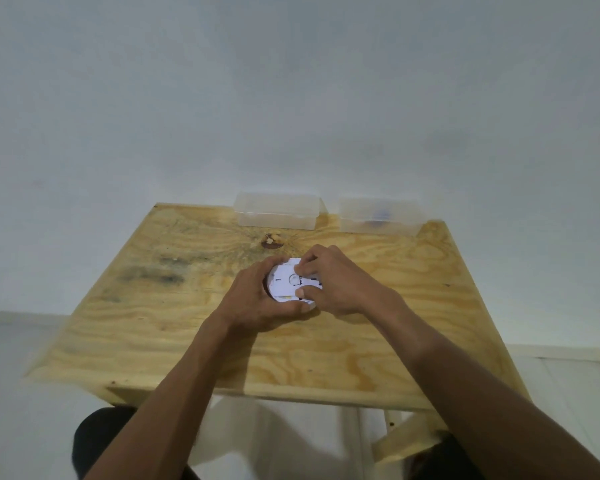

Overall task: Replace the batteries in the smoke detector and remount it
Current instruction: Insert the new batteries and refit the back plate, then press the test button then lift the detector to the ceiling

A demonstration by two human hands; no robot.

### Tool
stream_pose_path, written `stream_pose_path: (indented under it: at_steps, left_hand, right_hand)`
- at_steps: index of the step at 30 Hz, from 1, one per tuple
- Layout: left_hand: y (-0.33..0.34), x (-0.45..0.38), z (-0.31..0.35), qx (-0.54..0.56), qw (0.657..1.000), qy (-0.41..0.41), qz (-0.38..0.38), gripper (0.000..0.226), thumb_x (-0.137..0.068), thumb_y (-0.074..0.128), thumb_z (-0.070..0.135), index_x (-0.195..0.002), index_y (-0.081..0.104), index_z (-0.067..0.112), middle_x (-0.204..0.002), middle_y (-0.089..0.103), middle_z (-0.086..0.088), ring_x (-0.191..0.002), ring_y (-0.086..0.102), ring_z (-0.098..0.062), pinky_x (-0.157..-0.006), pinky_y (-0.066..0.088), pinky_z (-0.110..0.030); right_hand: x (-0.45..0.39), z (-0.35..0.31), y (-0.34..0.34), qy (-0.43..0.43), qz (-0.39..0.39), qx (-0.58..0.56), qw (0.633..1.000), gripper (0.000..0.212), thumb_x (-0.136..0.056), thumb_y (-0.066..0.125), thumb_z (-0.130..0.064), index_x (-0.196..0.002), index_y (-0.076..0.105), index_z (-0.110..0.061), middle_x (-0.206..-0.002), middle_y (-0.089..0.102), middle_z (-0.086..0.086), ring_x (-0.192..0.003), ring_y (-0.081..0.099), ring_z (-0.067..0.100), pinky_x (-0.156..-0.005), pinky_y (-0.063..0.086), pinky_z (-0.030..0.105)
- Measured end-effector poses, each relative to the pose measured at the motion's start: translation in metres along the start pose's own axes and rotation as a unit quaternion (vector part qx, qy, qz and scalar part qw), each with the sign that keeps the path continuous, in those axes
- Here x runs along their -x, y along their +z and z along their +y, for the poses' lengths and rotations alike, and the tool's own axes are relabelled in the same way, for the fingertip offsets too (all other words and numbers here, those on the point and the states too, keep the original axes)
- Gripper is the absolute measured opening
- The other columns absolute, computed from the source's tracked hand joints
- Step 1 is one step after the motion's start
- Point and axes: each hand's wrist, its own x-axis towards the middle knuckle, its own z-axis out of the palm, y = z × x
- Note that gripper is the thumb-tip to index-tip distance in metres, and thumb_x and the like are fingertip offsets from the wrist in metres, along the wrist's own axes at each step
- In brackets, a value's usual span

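Note:
A round white smoke detector [284, 284] rests back-side up on the wooden table [187, 341], near its middle. My left hand [257, 299] wraps around its left and near rim. My right hand [336, 282] covers its right part, thumb and forefinger pinched at the open area there, where a dark strip shows. What the fingers pinch is hidden.
Two clear plastic boxes stand at the table's far edge against the white wall: one [278, 213] at centre, one [380, 216] to its right with something blue inside. A dark knot [272, 241] marks the wood. A white floor lies below on both sides.

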Motion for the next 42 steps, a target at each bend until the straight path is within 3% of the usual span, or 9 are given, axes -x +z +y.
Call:
stream_pose_path:
  at_steps: [11, 17, 21, 27, 29, 33, 37, 39, 42]
  left_hand:
    - [-0.008, 0.009, -0.02, 0.035, 0.999, 0.013, -0.036, 0.085, -0.063, 0.096, 0.026, -0.136, 0.054, 0.027, -0.121, 0.07, 0.018, -0.107, 0.067, 0.004, -0.08, 0.052, -0.011]
    - [-0.01, 0.01, -0.017, 0.106, 0.994, 0.011, -0.03, 0.073, -0.061, 0.09, 0.038, -0.127, 0.059, 0.034, -0.118, 0.073, 0.019, -0.108, 0.07, -0.005, -0.084, 0.056, -0.019]
    - [-0.007, 0.01, -0.012, 0.152, 0.988, 0.007, -0.035, 0.063, -0.067, 0.088, 0.032, -0.124, 0.062, 0.032, -0.115, 0.075, 0.015, -0.106, 0.072, -0.008, -0.08, 0.056, -0.019]
    - [0.001, 0.01, -0.014, 0.256, 0.966, -0.019, -0.016, 0.041, -0.081, 0.081, 0.007, -0.118, 0.071, 0.02, -0.111, 0.077, -0.007, -0.101, 0.074, -0.024, -0.079, 0.06, -0.035]
    - [0.001, 0.009, -0.013, 0.274, 0.961, -0.028, -0.004, 0.034, -0.085, 0.075, 0.004, -0.115, 0.071, 0.019, -0.107, 0.078, -0.005, -0.097, 0.074, -0.021, -0.076, 0.06, -0.031]
    - [0.003, 0.008, -0.011, 0.28, 0.959, -0.022, 0.021, 0.024, -0.095, 0.066, 0.03, -0.116, 0.071, 0.019, -0.106, 0.075, -0.017, -0.095, 0.072, -0.031, -0.079, 0.057, -0.043]
    - [0.008, 0.006, -0.008, 0.325, 0.942, -0.057, 0.069, 0.044, -0.103, 0.052, 0.04, -0.103, 0.068, -0.001, -0.1, 0.069, -0.027, -0.092, 0.067, -0.037, -0.083, 0.051, -0.052]
    - [0.012, 0.006, -0.008, 0.298, 0.949, -0.064, 0.076, 0.038, -0.104, 0.049, 0.039, -0.111, 0.071, 0.009, -0.108, 0.073, -0.02, -0.101, 0.069, -0.04, -0.088, 0.054, -0.057]
    - [0.013, 0.007, -0.008, 0.304, 0.946, -0.058, 0.095, 0.028, -0.107, 0.047, 0.015, -0.121, 0.07, 0.006, -0.11, 0.076, -0.015, -0.099, 0.073, -0.027, -0.082, 0.059, -0.038]
  right_hand:
    - [0.018, 0.006, 0.024, -0.024, 0.088, -0.045, 0.995, 0.028, -0.099, 0.055, -0.025, -0.113, 0.071, -0.006, -0.139, 0.057, 0.011, -0.127, 0.045, 0.03, -0.102, 0.04, 0.038]
    - [0.027, 0.004, 0.027, -0.008, 0.055, -0.045, 0.997, 0.043, -0.102, 0.043, -0.022, -0.145, 0.049, -0.015, -0.159, 0.034, 0.004, -0.147, 0.026, 0.021, -0.117, 0.022, 0.031]
    - [0.033, 0.005, 0.027, 0.003, 0.045, -0.047, 0.998, 0.06, -0.096, 0.055, -0.026, -0.153, 0.035, -0.021, -0.164, 0.023, -0.003, -0.151, 0.018, 0.014, -0.117, 0.015, 0.022]
    - [0.025, 0.005, 0.043, 0.004, 0.109, -0.103, 0.989, 0.067, -0.087, 0.074, -0.029, -0.146, 0.046, -0.016, -0.157, 0.04, 0.005, -0.145, 0.036, 0.02, -0.115, 0.027, 0.027]
    - [0.022, 0.006, 0.049, -0.008, 0.123, -0.112, 0.986, 0.066, -0.086, 0.074, -0.028, -0.145, 0.047, -0.013, -0.154, 0.044, 0.009, -0.143, 0.04, 0.023, -0.116, 0.032, 0.033]
    - [0.02, 0.006, 0.055, -0.017, 0.167, -0.14, 0.976, 0.058, -0.092, 0.067, -0.03, -0.144, 0.048, -0.015, -0.146, 0.055, 0.007, -0.13, 0.054, 0.024, -0.104, 0.046, 0.036]
    - [0.019, -0.001, 0.056, 0.053, 0.229, -0.297, 0.925, 0.033, -0.095, 0.06, -0.035, -0.124, 0.063, -0.019, -0.107, 0.074, 0.002, -0.092, 0.07, 0.018, -0.079, 0.058, 0.036]
    - [0.019, -0.004, 0.059, 0.093, 0.221, -0.459, 0.855, 0.027, -0.097, 0.061, -0.03, -0.118, 0.065, -0.013, -0.105, 0.075, 0.005, -0.093, 0.074, 0.02, -0.08, 0.061, 0.045]
    - [0.022, -0.009, 0.063, 0.132, 0.198, -0.609, 0.757, 0.028, -0.099, 0.059, -0.02, -0.124, 0.061, -0.008, -0.113, 0.074, 0.012, -0.101, 0.073, 0.025, -0.085, 0.06, 0.05]
